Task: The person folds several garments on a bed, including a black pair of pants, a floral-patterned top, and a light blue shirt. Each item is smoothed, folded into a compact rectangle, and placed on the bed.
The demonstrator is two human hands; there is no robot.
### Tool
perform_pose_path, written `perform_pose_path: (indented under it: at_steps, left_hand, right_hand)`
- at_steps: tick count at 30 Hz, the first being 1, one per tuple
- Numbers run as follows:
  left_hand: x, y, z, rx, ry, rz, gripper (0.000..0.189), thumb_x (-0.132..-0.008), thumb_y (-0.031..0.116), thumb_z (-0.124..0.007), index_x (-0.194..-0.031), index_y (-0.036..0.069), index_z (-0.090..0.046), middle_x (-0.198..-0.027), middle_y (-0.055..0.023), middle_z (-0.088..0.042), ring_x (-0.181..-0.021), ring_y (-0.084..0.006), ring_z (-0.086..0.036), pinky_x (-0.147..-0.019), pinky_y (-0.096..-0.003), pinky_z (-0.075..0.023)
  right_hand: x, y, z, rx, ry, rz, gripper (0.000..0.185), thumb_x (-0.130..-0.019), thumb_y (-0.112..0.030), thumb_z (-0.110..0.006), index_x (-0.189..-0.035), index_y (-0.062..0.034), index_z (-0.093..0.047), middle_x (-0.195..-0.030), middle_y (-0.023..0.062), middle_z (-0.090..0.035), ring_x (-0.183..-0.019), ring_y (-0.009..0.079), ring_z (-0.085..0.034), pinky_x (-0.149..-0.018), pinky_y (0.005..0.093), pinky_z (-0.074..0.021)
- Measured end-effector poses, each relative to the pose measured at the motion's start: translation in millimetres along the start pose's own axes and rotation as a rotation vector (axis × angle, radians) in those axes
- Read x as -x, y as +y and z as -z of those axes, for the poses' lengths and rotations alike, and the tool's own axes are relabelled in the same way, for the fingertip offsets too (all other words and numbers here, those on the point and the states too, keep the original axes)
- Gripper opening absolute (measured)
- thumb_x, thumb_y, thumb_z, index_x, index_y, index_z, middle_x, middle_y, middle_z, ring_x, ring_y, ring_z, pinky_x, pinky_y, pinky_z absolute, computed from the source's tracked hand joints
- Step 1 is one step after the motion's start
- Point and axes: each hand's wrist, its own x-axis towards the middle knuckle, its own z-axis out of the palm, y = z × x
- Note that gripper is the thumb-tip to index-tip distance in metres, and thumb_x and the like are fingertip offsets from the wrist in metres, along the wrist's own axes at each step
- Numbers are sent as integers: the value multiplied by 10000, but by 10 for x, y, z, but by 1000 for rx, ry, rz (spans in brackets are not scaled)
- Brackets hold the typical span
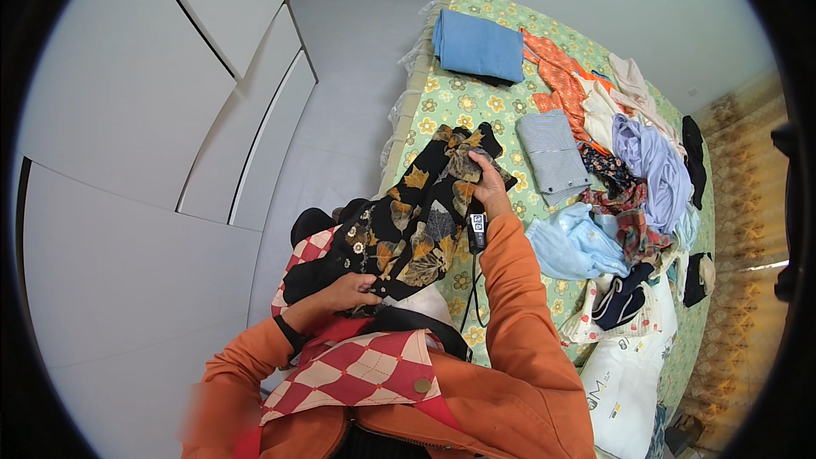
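A black garment point(414, 229) printed with brown and orange leaves lies across my lap and the near edge of the bed. My right hand point(491, 183) grips its far end, thumb on top and the other fingers partly hidden by the cloth. Close to my body, my left hand point(347, 293) pinches the front of the garment beside a row of small pale buttons or flowers. Beneath it shows a red and cream checked apron point(363, 363). A small black device point(477, 233) with a cable sits at my right wrist.
The bed has a green flowered sheet point(468, 102). On it lie a folded blue cloth point(478, 44), a folded striped shirt point(553, 156) and a loose clothes pile with a lavender garment point(656, 172), a light-blue garment point(577, 242) and a white printed bag point(628, 389). White cabinets point(127, 95) stand left.
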Motion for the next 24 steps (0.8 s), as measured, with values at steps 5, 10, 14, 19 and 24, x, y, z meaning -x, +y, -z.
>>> perform_pose_path:
  at_steps: [5, 10, 14, 19, 24]
  left_hand:
    - [3, -3, -1, -1, 20, 10, 124, -836, 44, -635, -934, 13, -566, -882, 21, -598, -823, -47, -541, -728, -216, -447]
    - [-21, -109, 53, -11, 10, -1, 146, -841, 50, -632, -967, 7, -572, -905, 13, -602, -841, -54, -542, -743, -221, -449]
    - [-16, -59, 72, -148, -13, -30, 239, -852, 112, -649, -1048, -4, -577, -912, -1, -608, -836, -80, -558, -751, -237, -458]
    - [79, 287, 217, -444, 95, -80, 369, -840, 290, -675, -1057, 0, -601, -926, -86, -645, -801, -156, -628, -700, -289, -497]
    - [-220, 851, 584, -252, 356, -243, 299, -916, 174, -576, -1150, -13, -566, -987, -82, -648, -879, -140, -626, -781, -261, -494]
  right_hand:
    - [-165, 171, -5, 197, 149, 205, 292, -769, -167, -747, -988, -17, -626, -922, 67, -665, -806, 191, -640, -721, 338, -511]
    - [-332, 288, -51, 268, 255, 256, 362, -744, -148, -774, -1006, 32, -599, -945, 95, -649, -824, 191, -628, -720, 333, -500]
    - [-480, 228, -134, 420, 504, 344, 397, -718, -90, -761, -1027, 77, -575, -940, 130, -629, -786, 206, -617, -684, 336, -490]
    - [-348, 13, -240, 360, 414, 217, 386, -729, -33, -708, -1052, 62, -519, -948, 154, -610, -759, 234, -618, -701, 341, -498]
    - [360, -80, -394, 297, -54, 307, 214, -756, -2, -603, -967, 9, -574, -885, 42, -609, -754, 172, -599, -691, 304, -493]
